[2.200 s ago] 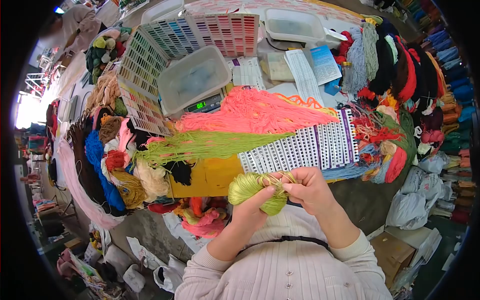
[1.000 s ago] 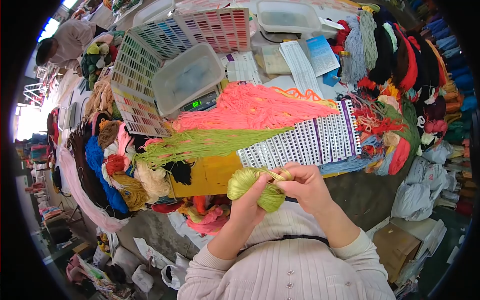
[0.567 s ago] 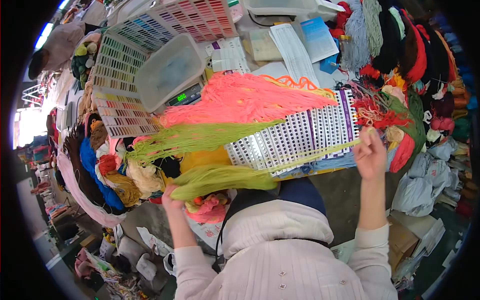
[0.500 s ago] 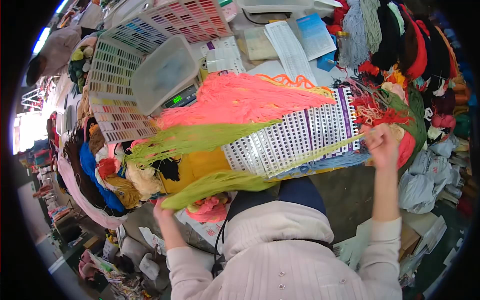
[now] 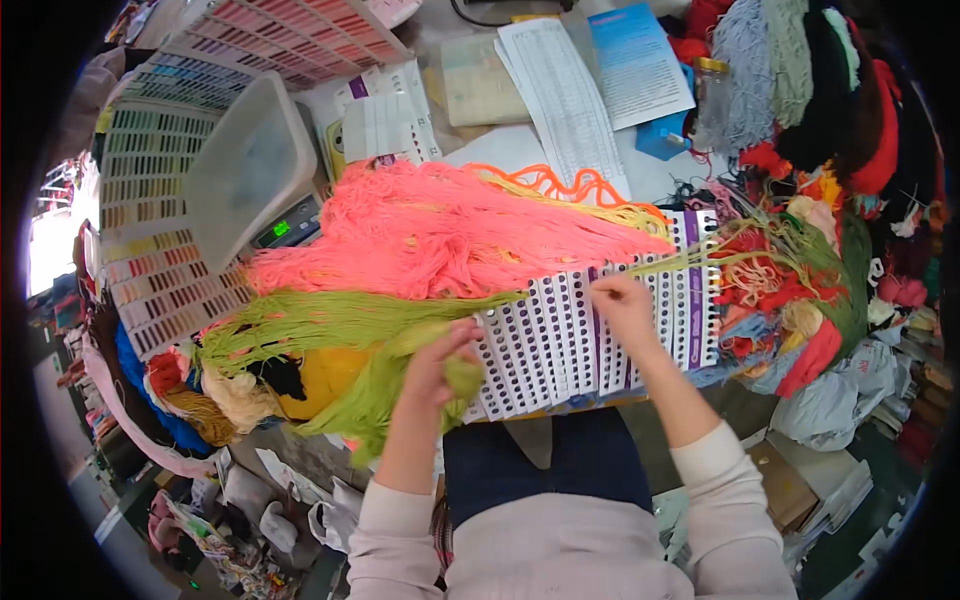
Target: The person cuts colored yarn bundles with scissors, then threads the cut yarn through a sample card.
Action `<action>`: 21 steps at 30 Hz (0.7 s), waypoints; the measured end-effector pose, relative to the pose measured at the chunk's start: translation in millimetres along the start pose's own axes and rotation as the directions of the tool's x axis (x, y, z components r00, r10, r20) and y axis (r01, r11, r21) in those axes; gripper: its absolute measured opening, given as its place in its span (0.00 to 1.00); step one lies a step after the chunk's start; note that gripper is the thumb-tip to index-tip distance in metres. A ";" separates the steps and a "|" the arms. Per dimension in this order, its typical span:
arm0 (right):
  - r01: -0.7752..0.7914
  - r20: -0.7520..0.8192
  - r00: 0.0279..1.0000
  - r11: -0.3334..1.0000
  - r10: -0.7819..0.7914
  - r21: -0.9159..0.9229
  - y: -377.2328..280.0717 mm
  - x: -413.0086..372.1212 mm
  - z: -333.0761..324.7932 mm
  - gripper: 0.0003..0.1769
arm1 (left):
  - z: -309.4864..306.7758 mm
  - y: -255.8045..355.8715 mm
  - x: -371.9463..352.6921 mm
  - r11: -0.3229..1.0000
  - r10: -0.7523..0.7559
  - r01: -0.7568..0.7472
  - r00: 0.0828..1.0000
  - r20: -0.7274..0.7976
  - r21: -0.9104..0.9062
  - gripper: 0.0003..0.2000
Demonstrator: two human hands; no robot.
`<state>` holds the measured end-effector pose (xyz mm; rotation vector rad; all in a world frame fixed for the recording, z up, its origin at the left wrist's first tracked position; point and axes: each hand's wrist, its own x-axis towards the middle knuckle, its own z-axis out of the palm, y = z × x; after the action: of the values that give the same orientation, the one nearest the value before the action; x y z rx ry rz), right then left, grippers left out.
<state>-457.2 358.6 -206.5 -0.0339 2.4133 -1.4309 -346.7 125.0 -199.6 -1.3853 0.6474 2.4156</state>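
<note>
My left hand (image 5: 440,365) is closed around a skein of lime-green yarn (image 5: 375,395), which hangs down at the table's front edge. My right hand (image 5: 622,305) hovers over the white cards with rows of punched holes (image 5: 560,335), its fingertips pinched; whatever they hold, if anything, is too small to make out. Just beyond it, loose green strands (image 5: 740,250) stretch over to the right. Another lime-green bundle (image 5: 350,315) lies left of the cards, below a large heap of coral-pink yarn (image 5: 440,235) with yellow and orange strands at its back.
Behind the left side stand a colour sample chart (image 5: 150,190) and a clear plastic tub (image 5: 250,165) on a digital scale (image 5: 290,225). Printed sheets (image 5: 565,100) and a lidded jar (image 5: 712,95) sit at the back. Tangled thread scraps (image 5: 765,275) and hanging skeins (image 5: 790,60) crowd the right.
My right hand has come left from the cards' right end to their middle, leaving green strands over the scraps. My left hand has moved right and up with the green skein, now bunched.
</note>
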 end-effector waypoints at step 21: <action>0.380 0.182 0.918 0.912 -0.352 -0.155 21.8 -5.4 26.5 0.22 | 69.7 -69.8 70.7 0.614 0.306 -0.308 0.942 0.140 0.727 0.05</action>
<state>-441.0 347.9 -235.3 -0.6516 2.4945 -1.2803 -402.2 222.0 -246.9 -0.9468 1.7584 1.9389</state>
